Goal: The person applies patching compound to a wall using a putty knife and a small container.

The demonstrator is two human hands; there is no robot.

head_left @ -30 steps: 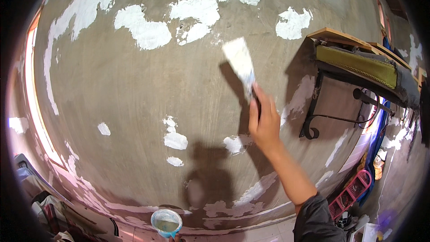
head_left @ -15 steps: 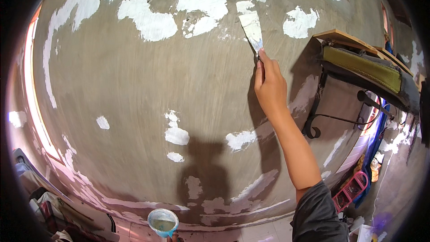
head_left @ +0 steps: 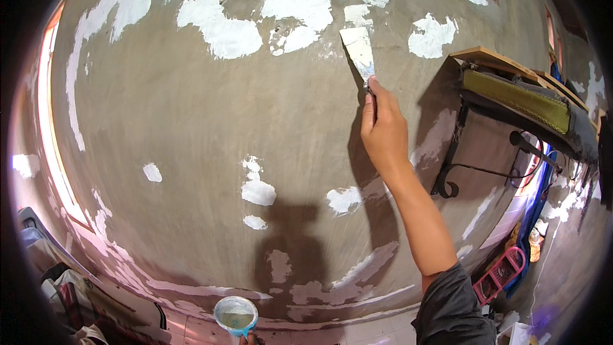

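we see the right hand (head_left: 383, 133) raised high against a grey plastered wall (head_left: 191, 128), with its fingers wrapped tight around the handle of a putty knife (head_left: 359, 52). the blade of the putty knife is wide and covered with white filler, and it lies flat on the wall, pointing up and a little to the left. its top edge touches a fresh white patch (head_left: 356, 16), just below a larger group of white patches near the top of the wall. the forearm comes up from the lower right, and a dark grey sleeve (head_left: 453, 306) covers the upper arm.

at the lower edge of the view the left hand (head_left: 246, 340) shows only by some fingertips, which grip from below a small round cup (head_left: 235, 314) with a light blue rim and pale filler inside. this cup is well apart from the putty knife, low and to the left of it.

more white patches are spread over the wall, some small ones near the middle, and the shadow of the person falls on its lower part. to the right of the raised hand a wooden shelf (head_left: 495, 62) stands out from the wall on a black metal bracket (head_left: 450, 160). below it, near the floor, there is a pink plastic basket (head_left: 499, 275).
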